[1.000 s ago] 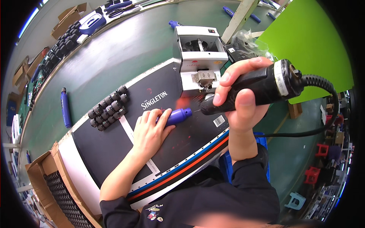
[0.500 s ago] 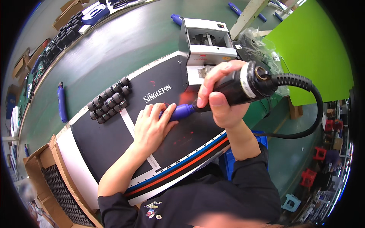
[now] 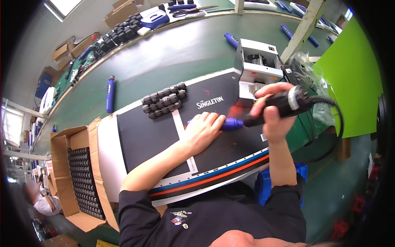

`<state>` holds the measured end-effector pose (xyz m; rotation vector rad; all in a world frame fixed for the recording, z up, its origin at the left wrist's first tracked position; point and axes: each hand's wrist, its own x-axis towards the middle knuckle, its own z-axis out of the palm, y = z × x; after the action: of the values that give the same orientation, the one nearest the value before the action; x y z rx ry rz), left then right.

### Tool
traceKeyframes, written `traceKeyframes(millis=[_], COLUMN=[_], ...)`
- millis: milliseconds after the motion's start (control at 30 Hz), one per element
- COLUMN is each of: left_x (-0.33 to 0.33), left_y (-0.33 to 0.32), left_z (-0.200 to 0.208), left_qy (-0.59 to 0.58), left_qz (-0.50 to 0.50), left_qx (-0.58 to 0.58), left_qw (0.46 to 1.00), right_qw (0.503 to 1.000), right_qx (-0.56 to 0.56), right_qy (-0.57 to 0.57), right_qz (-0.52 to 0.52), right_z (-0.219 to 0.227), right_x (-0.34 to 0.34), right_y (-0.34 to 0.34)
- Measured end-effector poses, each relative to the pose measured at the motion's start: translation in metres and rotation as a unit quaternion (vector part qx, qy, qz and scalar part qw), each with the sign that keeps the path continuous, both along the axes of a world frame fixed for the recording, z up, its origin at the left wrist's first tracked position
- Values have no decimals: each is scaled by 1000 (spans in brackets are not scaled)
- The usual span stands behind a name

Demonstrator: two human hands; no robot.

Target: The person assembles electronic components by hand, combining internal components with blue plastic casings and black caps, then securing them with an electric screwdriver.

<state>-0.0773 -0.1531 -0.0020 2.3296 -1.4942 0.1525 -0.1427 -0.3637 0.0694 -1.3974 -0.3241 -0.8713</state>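
Observation:
My left hand [image 3: 203, 133] rests on the dark mat [image 3: 144, 140], its fingers closed over a blue cylindrical handle [image 3: 232, 124] that lies on its side. Only the right end of that handle shows clearly; the hand covers most of the rest. In my right hand [image 3: 277, 113] is a black corded electric screwdriver [image 3: 284, 103], held nearly level. Its nose points left at the handle's bare end. Motion blur hides whether the two touch.
Rows of black ribbed parts [image 3: 164, 101] lie left of the mat's middle. Behind my right hand stands a white and grey machine [image 3: 259, 66]. An open cardboard box [image 3: 59, 164] holds many more black parts. Another blue handle [image 3: 110, 94] lies on the green table [image 3: 197, 49].
The whole view has swung, so the scene sits further right and more of the cardboard box shows. The screwdriver appears slightly lower and more level. Both hands keep their holds.

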Motion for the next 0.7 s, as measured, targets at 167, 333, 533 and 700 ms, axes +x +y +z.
traceKeyframes(millis=[167,333,533,700], left_x=[20,82,82,60], left_y=[43,97,94,76], left_z=[55,79,86,84], left_qy=[-25,-76,-46,309], left_qz=[139,286,274,237], left_qx=[-20,103,55,-150], left_qw=[990,950,959,909], right_qw=[985,922,761,775], right_qx=[128,54,-256,-286], right_qy=[94,306,444,362], right_qz=[-65,-233,-397,-432], right_z=[2,-83,-93,-49], right_x=[-32,-25,-28,-36], right_y=[-70,-133,-134,-99])
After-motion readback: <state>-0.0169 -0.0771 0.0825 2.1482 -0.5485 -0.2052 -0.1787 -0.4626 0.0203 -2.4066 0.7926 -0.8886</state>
